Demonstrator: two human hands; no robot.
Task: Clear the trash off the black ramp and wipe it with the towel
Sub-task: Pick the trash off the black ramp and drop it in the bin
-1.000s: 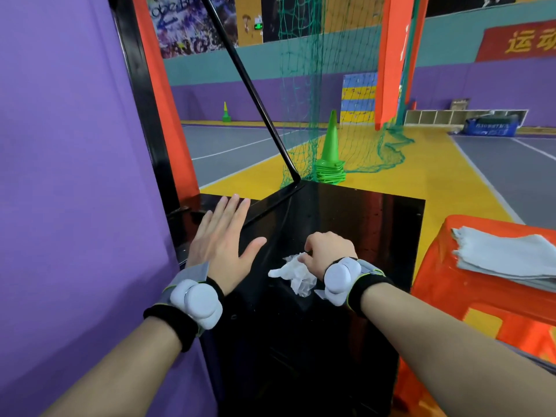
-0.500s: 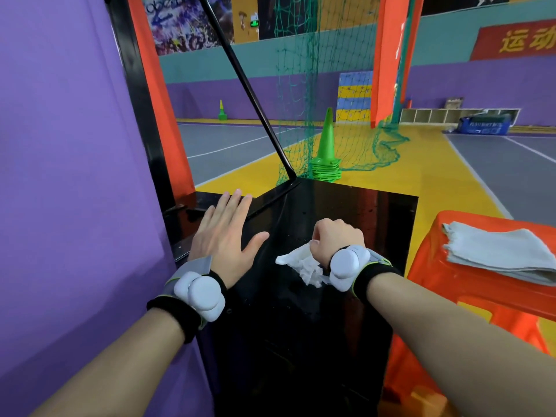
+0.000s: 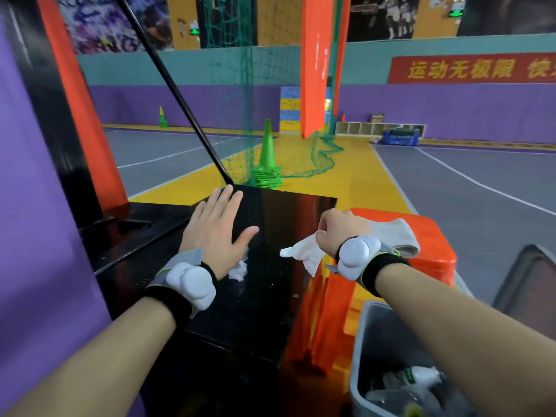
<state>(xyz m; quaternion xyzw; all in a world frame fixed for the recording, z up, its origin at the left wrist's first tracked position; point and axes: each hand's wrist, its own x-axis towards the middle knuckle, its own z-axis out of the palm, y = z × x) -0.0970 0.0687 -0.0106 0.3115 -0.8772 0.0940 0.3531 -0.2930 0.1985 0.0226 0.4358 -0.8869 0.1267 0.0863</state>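
The glossy black ramp slopes in front of me, between the purple wall and an orange stool. My right hand is closed on a crumpled white tissue, held just above the ramp's right edge. My left hand rests flat on the ramp with its fingers spread, holding nothing. A second white tissue scrap lies on the ramp at the heel of my left hand, partly hidden by it. The folded grey towel lies on the stool, mostly behind my right wrist.
The orange plastic stool stands against the ramp's right side. A grey trash bin with bottles inside sits at the lower right under my right forearm. A black diagonal rod, a stack of green cones and green netting stand beyond the ramp.
My right hand has lifted the tissue off the middle of the ramp and carried it right to the ramp's edge. The view has swung right, revealing the trash bin. My left hand stays flat.
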